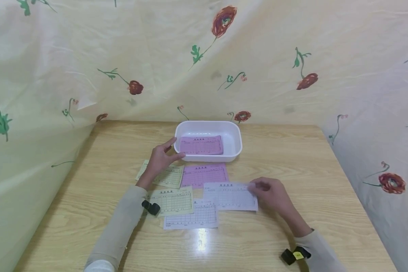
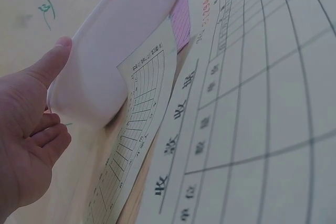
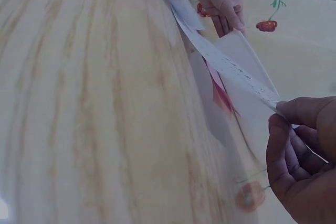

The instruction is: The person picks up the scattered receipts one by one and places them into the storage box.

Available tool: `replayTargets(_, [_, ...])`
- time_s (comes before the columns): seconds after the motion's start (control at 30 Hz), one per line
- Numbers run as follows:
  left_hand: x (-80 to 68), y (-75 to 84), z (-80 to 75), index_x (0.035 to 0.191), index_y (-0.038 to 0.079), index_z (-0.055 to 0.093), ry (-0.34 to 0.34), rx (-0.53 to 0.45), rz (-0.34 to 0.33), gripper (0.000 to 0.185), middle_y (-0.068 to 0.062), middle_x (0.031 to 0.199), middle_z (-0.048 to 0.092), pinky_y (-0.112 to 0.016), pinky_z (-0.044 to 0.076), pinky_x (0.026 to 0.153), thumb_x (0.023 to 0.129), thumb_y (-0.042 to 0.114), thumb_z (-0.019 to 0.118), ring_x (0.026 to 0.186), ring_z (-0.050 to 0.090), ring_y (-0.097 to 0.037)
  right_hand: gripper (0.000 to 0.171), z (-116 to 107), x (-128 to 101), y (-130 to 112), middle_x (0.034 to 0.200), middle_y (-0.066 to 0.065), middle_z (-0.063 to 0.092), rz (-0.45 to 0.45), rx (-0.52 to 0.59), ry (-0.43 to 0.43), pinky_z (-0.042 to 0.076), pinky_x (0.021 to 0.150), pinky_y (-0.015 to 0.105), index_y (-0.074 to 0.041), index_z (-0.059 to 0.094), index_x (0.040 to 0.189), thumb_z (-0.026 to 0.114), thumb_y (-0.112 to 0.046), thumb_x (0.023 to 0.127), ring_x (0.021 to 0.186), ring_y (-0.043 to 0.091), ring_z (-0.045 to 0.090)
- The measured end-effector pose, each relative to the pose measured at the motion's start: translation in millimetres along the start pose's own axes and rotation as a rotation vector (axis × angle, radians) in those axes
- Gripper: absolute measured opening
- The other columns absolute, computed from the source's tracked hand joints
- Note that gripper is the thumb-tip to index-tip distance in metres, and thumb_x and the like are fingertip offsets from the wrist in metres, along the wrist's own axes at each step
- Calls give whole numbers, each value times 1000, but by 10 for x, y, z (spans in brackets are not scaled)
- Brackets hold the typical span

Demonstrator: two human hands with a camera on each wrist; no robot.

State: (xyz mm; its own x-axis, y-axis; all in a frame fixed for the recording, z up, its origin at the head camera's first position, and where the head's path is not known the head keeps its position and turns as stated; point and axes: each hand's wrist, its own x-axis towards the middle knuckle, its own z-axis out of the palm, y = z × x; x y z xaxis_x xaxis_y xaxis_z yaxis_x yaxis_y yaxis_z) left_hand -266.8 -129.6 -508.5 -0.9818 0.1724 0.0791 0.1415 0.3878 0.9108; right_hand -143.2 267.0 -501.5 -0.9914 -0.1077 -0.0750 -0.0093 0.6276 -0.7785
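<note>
A white plastic tub (image 1: 236,151) stands at the back of the table with pink receipt slips (image 1: 204,145) in its left part. My left hand (image 1: 161,158) holds the tub's front left corner, thumb at the front rim and fingers on the left side. In the left wrist view, its fingers (image 2: 50,64) lie against the tub wall (image 2: 100,61). My right hand (image 1: 273,194) pinches the right edge of a white receipt slip (image 1: 231,198) between thumb and fingers. The right wrist view shows this slip (image 3: 231,72) raised at the pinched edge.
In front of the tub lies a pink slip (image 1: 205,175). Yellowish slips (image 1: 175,200) lie to its left, one partly under my left forearm. Another white slip (image 1: 192,221) is nearest me, overlapped by a yellowish one. A flowered cloth (image 1: 163,56) hangs behind the table (image 1: 275,151).
</note>
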Motion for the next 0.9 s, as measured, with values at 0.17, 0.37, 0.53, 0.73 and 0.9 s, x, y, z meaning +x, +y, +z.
replayTargets(0.17, [16,-13,-3,153,9,47,1,3,6,87,-6,162,38,-46,43,117,83,43,85,146,41,-36,23,-40,12,0,102,11,76,-47,50,41,61,73,23,-5,76,108,77,-22,93,87,17,71])
replayTargets(0.37, [26,-28,-12,153,9,47,-4,-5,13,88,-7,161,39,-48,43,116,82,44,85,145,41,-38,23,-105,24,-32,105,12,76,-46,24,75,60,75,21,-6,76,109,76,-24,94,90,17,71])
replayTargets(0.53, [30,-31,-10,152,9,47,-2,-7,14,88,-7,161,39,-48,43,116,81,45,86,145,41,-38,25,-161,32,-58,107,12,76,-26,34,79,61,76,21,-7,76,112,75,-26,95,93,20,71])
replayTargets(0.73, [22,-23,-11,152,9,47,0,-4,9,88,-6,161,39,-47,43,117,82,44,86,146,41,-36,26,-230,51,-117,104,11,75,-47,15,105,61,74,21,-7,76,112,75,-28,96,92,21,70])
replayTargets(0.9, [14,-25,-8,152,10,48,1,4,6,87,-5,162,38,-46,42,117,81,44,86,146,41,-35,27,-289,91,-157,101,10,75,-69,-1,127,60,72,21,-6,77,112,74,-28,97,87,15,69])
